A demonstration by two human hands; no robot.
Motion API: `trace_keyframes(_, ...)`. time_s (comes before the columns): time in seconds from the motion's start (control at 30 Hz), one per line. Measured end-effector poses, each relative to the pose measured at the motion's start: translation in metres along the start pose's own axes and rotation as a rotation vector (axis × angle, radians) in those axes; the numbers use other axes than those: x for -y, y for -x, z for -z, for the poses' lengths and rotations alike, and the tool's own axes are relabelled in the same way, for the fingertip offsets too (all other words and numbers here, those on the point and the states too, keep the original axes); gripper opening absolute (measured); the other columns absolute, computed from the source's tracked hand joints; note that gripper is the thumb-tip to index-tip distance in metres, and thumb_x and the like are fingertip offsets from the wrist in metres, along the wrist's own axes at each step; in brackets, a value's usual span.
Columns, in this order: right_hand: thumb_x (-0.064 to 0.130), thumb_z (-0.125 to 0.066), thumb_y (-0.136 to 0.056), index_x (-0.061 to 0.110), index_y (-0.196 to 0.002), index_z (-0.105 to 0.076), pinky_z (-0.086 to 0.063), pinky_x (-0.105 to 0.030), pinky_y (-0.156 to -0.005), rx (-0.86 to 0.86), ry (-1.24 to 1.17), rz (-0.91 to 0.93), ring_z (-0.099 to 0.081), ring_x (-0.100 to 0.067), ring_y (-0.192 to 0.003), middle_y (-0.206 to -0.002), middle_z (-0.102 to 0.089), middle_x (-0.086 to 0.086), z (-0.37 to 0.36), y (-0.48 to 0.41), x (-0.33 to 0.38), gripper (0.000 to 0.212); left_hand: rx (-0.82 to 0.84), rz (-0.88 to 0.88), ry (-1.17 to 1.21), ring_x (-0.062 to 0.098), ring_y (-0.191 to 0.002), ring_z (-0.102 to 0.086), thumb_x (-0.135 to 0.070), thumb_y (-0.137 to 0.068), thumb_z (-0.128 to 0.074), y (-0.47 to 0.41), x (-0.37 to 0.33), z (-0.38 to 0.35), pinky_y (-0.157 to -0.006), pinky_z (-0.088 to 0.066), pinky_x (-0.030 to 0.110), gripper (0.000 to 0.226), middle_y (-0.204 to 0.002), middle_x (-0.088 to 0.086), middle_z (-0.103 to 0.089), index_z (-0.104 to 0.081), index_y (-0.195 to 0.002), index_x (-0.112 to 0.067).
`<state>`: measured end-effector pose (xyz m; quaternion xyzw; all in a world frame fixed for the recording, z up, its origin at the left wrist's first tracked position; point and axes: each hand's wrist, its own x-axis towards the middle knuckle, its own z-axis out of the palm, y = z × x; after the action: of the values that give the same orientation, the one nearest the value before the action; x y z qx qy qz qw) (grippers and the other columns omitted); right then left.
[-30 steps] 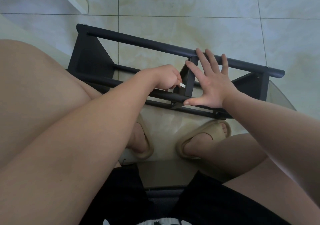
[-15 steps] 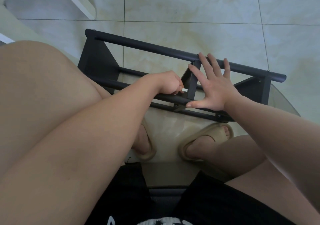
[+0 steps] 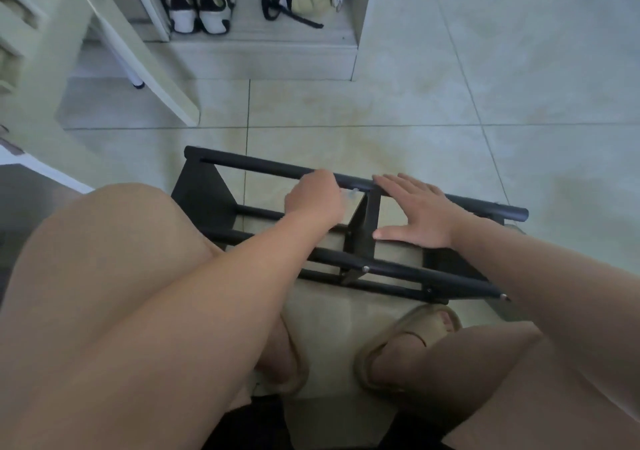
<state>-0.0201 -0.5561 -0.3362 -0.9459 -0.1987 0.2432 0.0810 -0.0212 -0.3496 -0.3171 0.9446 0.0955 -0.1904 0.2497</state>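
Black metal frame (image 3: 199, 193) lies on the floor (image 3: 381, 110): your right grip (image 3: 414, 215) presses flat, fingers straight, steadying it while your left grip (image 3: 313, 200) pinches a small pale tool (image 3: 351, 193) against it.

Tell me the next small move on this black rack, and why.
Probably twist the small pale piece that the left hand pinches, driving it into the joint where the top bar meets the middle upright. The piece sits right at that joint, and the right hand lies flat across bar and upright, bracing them.
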Motion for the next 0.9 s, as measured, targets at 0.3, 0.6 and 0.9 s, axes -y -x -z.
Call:
trace_keyframes(0.3,0.054,-0.051,-0.099,0.029,-0.155,-0.030,-0.035,-0.045,-0.113,0.117,-0.027,-0.272,-0.046,-0.026,-0.135,-0.150,-0.047,0.001,0.022,-0.011,-0.029,0.065,0.082,-0.255,-0.206,0.028,-0.082,-0.055,-0.012,-0.099,-0.043,-0.061,-0.021,0.036,-0.058,-0.036,0.035,0.003,-0.087,0.005,-0.054,-0.043,-0.102,-0.013)
trace_keyframes(0.6,0.056,-0.054,-0.097,0.025,-0.111,-0.059,-0.048,-0.036,-0.080,0.144,-0.131,-0.296,-0.058,-0.021,-0.091,-0.097,-0.061,0.004,0.024,-0.037,-0.057,0.035,0.410,-0.163,-0.239,0.018,-0.067,-0.065,-0.007,-0.102,-0.045,-0.112,-0.020,0.018,-0.062,-0.053,0.027,0.023,-0.085,0.007,-0.069,-0.057,-0.119,0.003)
trace_keyframes(0.9,0.055,-0.054,-0.098,0.027,-0.118,-0.060,-0.036,-0.036,-0.089,-0.299,-0.039,-0.235,-0.057,-0.021,-0.098,-0.104,-0.063,0.007,0.052,-0.067,-0.052,0.035,0.055,-0.196,-0.150,0.023,-0.074,-0.056,-0.014,-0.099,-0.038,-0.139,-0.019,0.044,-0.057,-0.037,0.037,0.006,-0.087,0.005,-0.060,-0.042,-0.102,-0.015)
